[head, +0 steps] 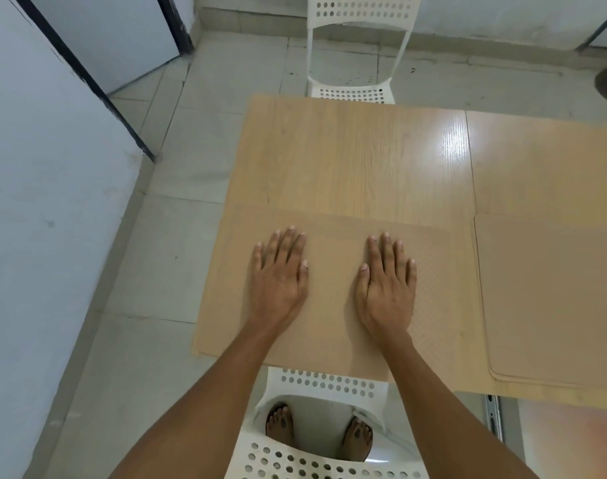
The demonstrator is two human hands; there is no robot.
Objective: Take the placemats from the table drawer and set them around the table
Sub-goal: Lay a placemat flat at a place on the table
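Hands flat and unclenched, left hand (279,271) and right hand (386,278) palms down on near placemat (333,271), fingers spread forward, second placemat (551,299) beside it on table (364,150).

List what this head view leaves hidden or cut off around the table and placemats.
- Second placemat: right side cut off by the frame edge.
- Table: right end runs out of frame, so any further mats cannot be told.
- Drawer: only a metal rail shows under the table edge; its contents are hidden.
- Placemat under the left hand and right hand: partly covered by both hands.
- Far chair: top cropped.
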